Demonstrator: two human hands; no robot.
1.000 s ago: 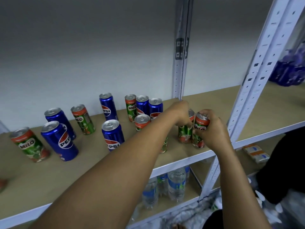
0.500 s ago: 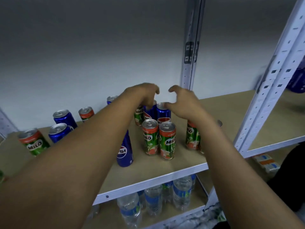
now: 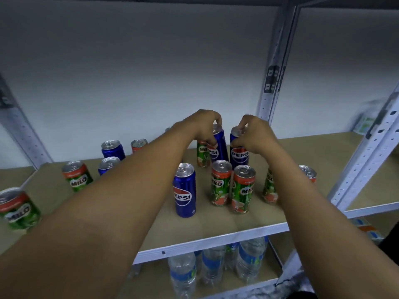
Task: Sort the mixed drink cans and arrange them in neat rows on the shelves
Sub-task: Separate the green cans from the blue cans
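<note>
Blue Pepsi cans and green Milo cans stand mixed on the wooden shelf (image 3: pixel 216 223). My left hand (image 3: pixel 201 126) grips the top of a tilted Pepsi can (image 3: pixel 219 147) at the back. Beside it, my right hand (image 3: pixel 254 134) grips the top of a second Pepsi can (image 3: pixel 238 156). In front of them stand two Milo cans (image 3: pixel 219 183) (image 3: pixel 243 189) side by side and a lone Pepsi can (image 3: pixel 185 190). Two more Milo cans (image 3: pixel 269 188) (image 3: pixel 308 173) are partly hidden by my right forearm. A Milo can (image 3: pixel 201 154) stands behind my left wrist.
More cans stand at the left: Milo cans (image 3: pixel 77 176) (image 3: pixel 18 209) (image 3: pixel 138 145) and Pepsi cans (image 3: pixel 112 147) (image 3: pixel 108 165). White metal uprights (image 3: pixel 273 72) (image 3: pixel 364 156) frame the bay. Water bottles (image 3: pixel 216 268) fill the shelf below.
Both hands left the two Milo cans at the right, reached to the back and closed on the tops of two Pepsi cans. The left one now tilts.
</note>
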